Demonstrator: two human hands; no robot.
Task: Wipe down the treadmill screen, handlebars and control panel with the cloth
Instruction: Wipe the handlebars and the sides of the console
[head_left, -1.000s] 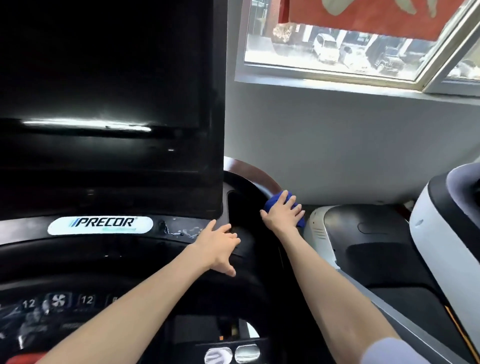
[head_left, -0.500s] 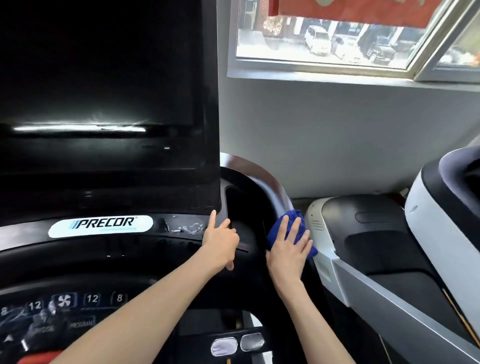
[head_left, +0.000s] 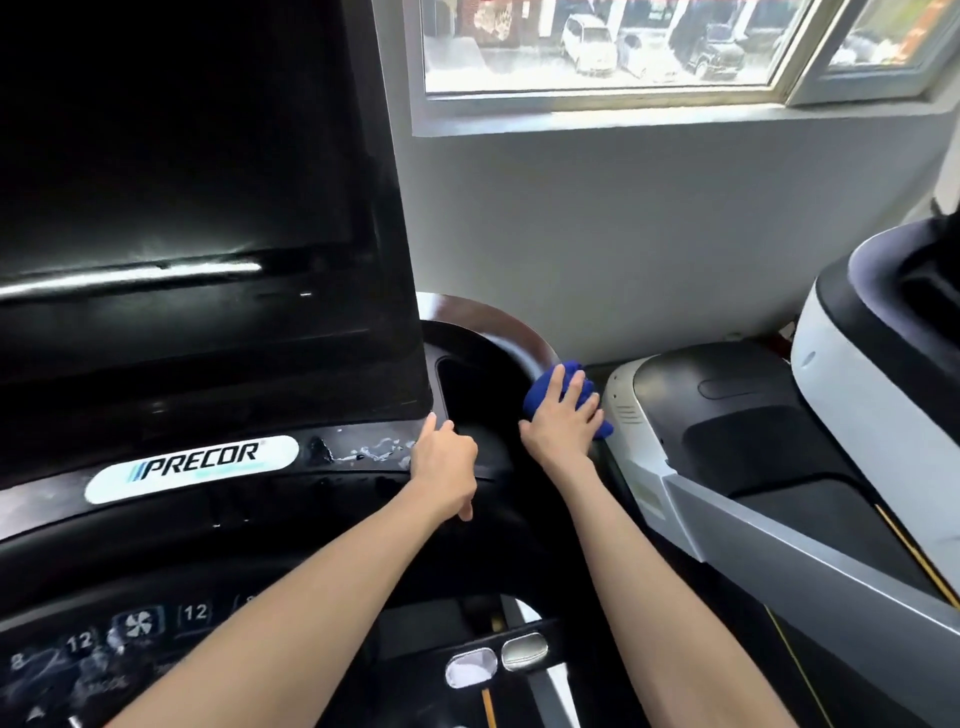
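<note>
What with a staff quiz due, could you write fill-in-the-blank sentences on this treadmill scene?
1. The right hand presses a ____ cloth against the rim.
2. The left hand holds ____.
3. The label below the screen reads ____.
Missing words: blue; nothing; PRECOR.

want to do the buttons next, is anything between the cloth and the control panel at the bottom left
Yes. The right hand presses the cloth on the curved right handlebar. The left hand and its forearm lie across the console between the cloth and the control panel. Nothing else visible is in the way.
</note>
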